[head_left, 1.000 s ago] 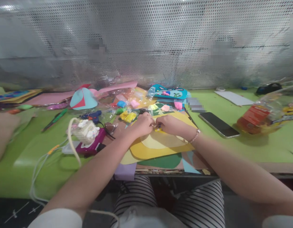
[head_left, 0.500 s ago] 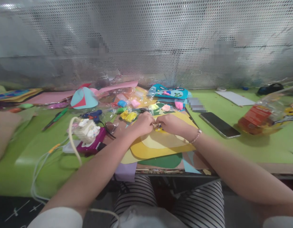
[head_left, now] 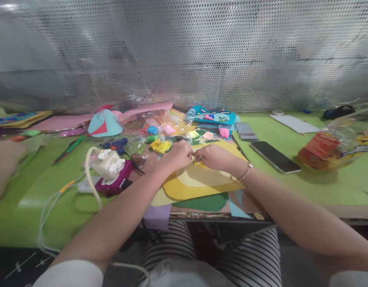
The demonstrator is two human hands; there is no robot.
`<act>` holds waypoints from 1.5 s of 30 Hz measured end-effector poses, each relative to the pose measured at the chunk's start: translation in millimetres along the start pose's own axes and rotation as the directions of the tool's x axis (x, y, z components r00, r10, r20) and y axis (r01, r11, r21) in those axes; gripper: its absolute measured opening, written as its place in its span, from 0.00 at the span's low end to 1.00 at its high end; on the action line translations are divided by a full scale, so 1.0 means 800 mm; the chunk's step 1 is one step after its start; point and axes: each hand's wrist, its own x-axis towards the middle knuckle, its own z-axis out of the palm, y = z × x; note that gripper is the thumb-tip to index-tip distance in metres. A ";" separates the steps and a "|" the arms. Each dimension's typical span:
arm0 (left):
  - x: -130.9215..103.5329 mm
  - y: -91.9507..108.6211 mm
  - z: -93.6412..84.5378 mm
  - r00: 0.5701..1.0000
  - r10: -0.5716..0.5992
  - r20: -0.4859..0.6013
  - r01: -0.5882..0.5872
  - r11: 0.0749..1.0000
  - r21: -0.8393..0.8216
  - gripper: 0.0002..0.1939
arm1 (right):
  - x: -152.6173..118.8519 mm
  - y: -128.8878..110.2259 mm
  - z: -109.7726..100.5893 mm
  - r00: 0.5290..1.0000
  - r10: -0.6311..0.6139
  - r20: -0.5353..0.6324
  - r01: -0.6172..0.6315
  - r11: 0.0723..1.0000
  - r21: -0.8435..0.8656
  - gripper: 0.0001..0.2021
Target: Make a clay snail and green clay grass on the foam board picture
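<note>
Head view, left hand: my left hand (head_left: 181, 155) is above the far part of the yellow sheet (head_left: 178, 192), fingers curled in; I cannot tell whether their tips are closed on anything.
Right hand: my right hand (head_left: 212, 156) meets it there, also curled, its grip too hidden to tell.
Small yellow piece: the small yellow piece (head_left: 198, 162) shows just under my fingertips, over the yellow sheet.
Cream panel: the cream panel (head_left: 198, 177) lies on the yellow sheet.
Green sheet: the green sheet (head_left: 206, 202) pokes out from the yellow sheet's near edge.
Yellow packet: the yellow packet (head_left: 164, 147) is just beyond the yellow sheet's far left.
Magenta box: the magenta box (head_left: 116, 184) is left of the yellow sheet.
Phone: the phone (head_left: 275, 156) lies to the yellow sheet's right.
Teal board: the teal board (head_left: 226, 116) is beyond the yellow sheet.
</note>
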 end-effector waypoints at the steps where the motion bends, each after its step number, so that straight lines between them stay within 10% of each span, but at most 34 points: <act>1: 0.000 -0.001 0.000 1.000 0.002 0.001 -0.002 1.000 0.011 0.15 | 0.000 0.000 0.000 1.000 -0.004 0.005 0.004 1.000 -0.004 0.15; 9: 0.001 -0.017 0.001 0.984 -0.088 -0.156 0.102 0.991 0.083 0.24 | 0.001 0.001 0.002 0.999 -0.009 0.054 0.012 0.998 -0.062 0.15; 15: -0.004 -0.019 0.003 0.968 -0.247 -0.028 0.249 0.952 0.178 0.20 | 0.000 -0.001 -0.003 0.998 0.028 0.060 -0.026 0.999 -0.028 0.16; 26: -0.005 -0.015 -0.001 0.959 -0.281 -0.034 0.283 0.955 0.087 0.09 | 0.004 0.014 0.014 0.980 -0.005 -0.198 0.011 1.000 0.030 0.18; 45: 0.003 0.020 -0.017 0.934 -0.310 -0.178 0.184 0.843 -0.505 0.11 | 0.002 0.001 -0.002 0.847 -0.165 -0.505 0.255 0.960 0.113 0.25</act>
